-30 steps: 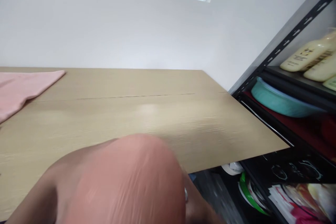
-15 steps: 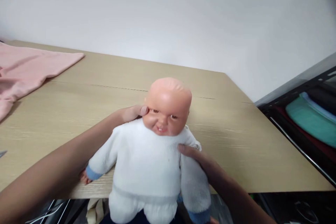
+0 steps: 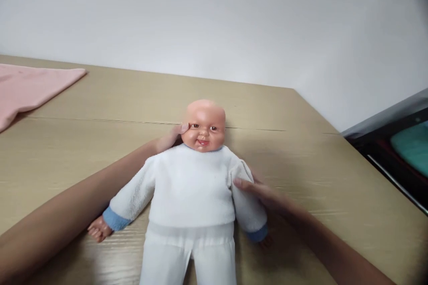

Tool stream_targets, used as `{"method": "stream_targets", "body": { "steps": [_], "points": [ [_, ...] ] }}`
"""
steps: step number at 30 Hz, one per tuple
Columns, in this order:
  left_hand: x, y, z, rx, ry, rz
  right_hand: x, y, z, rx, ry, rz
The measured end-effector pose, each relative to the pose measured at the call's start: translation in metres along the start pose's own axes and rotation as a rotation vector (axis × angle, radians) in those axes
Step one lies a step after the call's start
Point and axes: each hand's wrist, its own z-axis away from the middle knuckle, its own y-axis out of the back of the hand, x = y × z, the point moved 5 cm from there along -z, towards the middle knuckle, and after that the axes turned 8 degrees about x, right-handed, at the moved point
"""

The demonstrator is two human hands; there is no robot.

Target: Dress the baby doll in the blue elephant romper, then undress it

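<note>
View: head camera, facing forward and down.
Doll (image 3: 192,191): face up over the table (image 3: 133,93), near the middle of the view, head (image 3: 206,116) toward the wall (image 3: 200,18), legs cut off by the lower edge. Whether its back rests fully on the wood cannot be told.
Clothing: white suit (image 3: 190,213), blue cuffs (image 3: 116,220); both arms spread outward.
Left hand (image 3: 174,136): grasping the head from the side, thumb against the cheek; remaining fingers hidden behind.
Right hand (image 3: 261,191): gripping the upper sleeve (image 3: 245,191) on the opposite side, thumb in front; other fingers mostly hidden.
Cloth (image 3: 36,89): pink, lying on the table at the far left, well apart from the doll.
Basin (image 3: 413,149): teal, partly in view, on the dark shelf (image 3: 377,151) at right.
</note>
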Motion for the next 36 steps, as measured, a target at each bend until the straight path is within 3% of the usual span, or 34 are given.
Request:
{"method": "stream_targets", "body": {
  "steps": [6, 15, 19, 23, 27, 36],
  "points": [
    [0.018, 0.022, -0.022, 0.093, 0.012, -0.073, 0.014, 0.02, -0.001, 0.145, 0.071, 0.126],
    [0.057, 0.039, -0.046, 0.202, 0.067, -0.13, 0.012, 0.022, 0.0, 0.326, 0.072, 0.341],
    [0.059, 0.037, -0.053, 0.167, 0.139, -0.139, 0.016, 0.024, 0.001, 0.362, 0.096, 0.397],
    [0.059, 0.037, -0.062, 0.153, 0.096, -0.109, 0.021, 0.028, 0.003, 0.401, 0.119, 0.495],
    [0.06, 0.041, -0.065, 0.23, 0.04, -0.06, 0.026, 0.033, 0.003, 0.431, 0.149, 0.561],
    [0.058, 0.037, -0.061, 0.228, 0.036, -0.034, 0.029, 0.036, 0.001, 0.417, 0.178, 0.609]
  ]
}}
